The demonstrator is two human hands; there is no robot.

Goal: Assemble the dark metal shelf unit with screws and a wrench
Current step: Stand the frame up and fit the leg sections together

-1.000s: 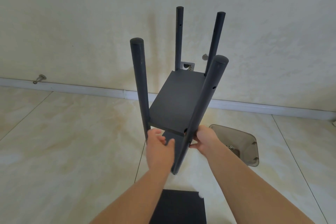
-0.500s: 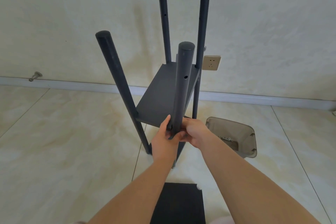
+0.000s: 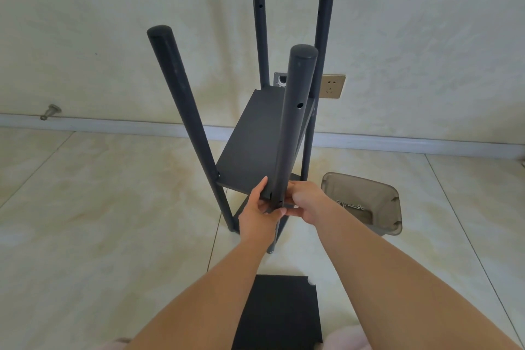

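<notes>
The dark metal shelf unit point(image 3: 252, 139) stands on the floor with several round posts pointing up and a shelf panel fixed between them. The near post point(image 3: 292, 122) rises in front of me, with a screw hole showing partway up. My left hand point(image 3: 260, 214) wraps that post from the left at the shelf's front corner. My right hand point(image 3: 308, 202) is closed against the same post from the right, at the joint. Whatever its fingers pinch is hidden. A loose dark shelf panel point(image 3: 279, 312) lies flat on the floor between my forearms.
A grey plastic tray point(image 3: 366, 202) with small screws in it sits on the floor right of the unit. Behind stand the wall, a white baseboard, a wall socket point(image 3: 332, 85) and a door stopper point(image 3: 51, 111) at the left.
The unit has turned and been set upright, so the near post now stands in front of me. Both hands have come together at the post's joint with the shelf.
</notes>
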